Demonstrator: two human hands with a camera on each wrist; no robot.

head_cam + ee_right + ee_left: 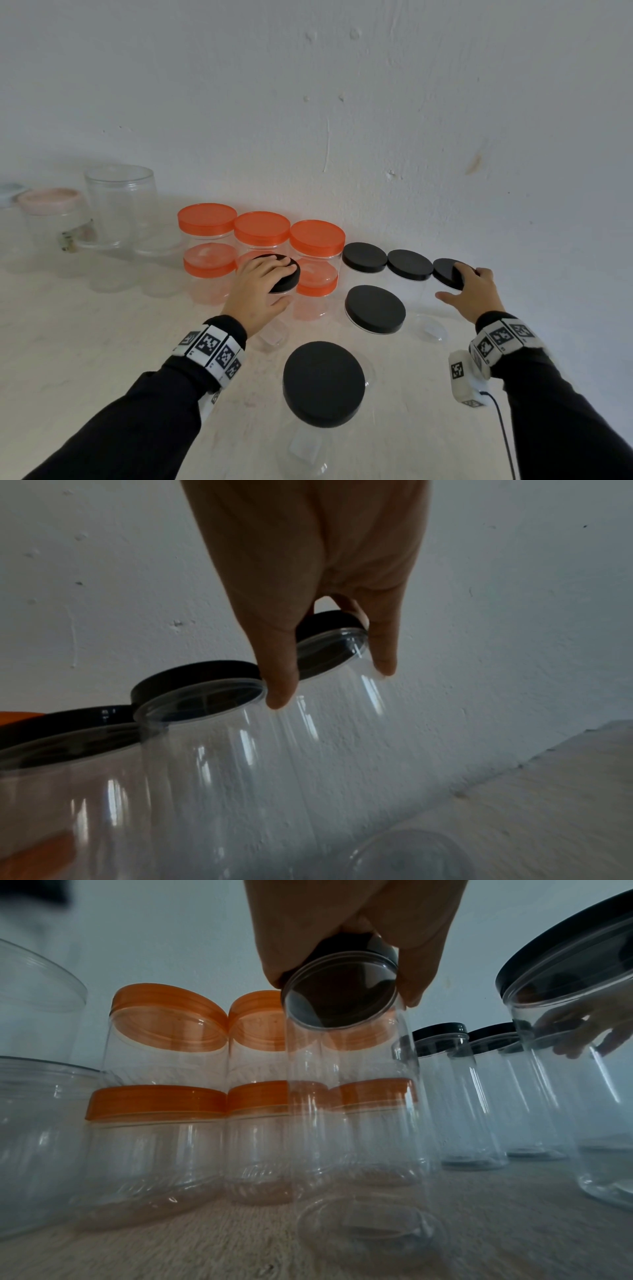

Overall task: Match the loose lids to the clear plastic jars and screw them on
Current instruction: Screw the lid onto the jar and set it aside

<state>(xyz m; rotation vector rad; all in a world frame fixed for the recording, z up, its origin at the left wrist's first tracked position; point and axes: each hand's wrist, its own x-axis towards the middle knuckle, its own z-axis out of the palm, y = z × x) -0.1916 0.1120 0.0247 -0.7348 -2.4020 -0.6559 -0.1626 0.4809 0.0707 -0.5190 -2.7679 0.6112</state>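
Note:
My left hand (262,291) grips from above the black lid (287,279) of a tall clear jar (352,1110); the jar leans, and the lid (346,950) sits on its mouth under my fingers. My right hand (471,287) grips the black lid (447,272) of the far-right clear jar (325,723) by the wall, fingers curled over the lid's rim (329,620). Two more black-lidded jars (364,257) (410,264) stand in the same back row. Nearer me stand two larger black-lidded jars (375,308) (323,383).
Six orange-lidded jars (260,228) are stacked in two layers against the wall left of my left hand. Open clear jars (120,205) and a pink-lidded jar (49,202) stand at the far left. The white wall (342,102) closes the back; a cable (503,431) trails from my right wrist.

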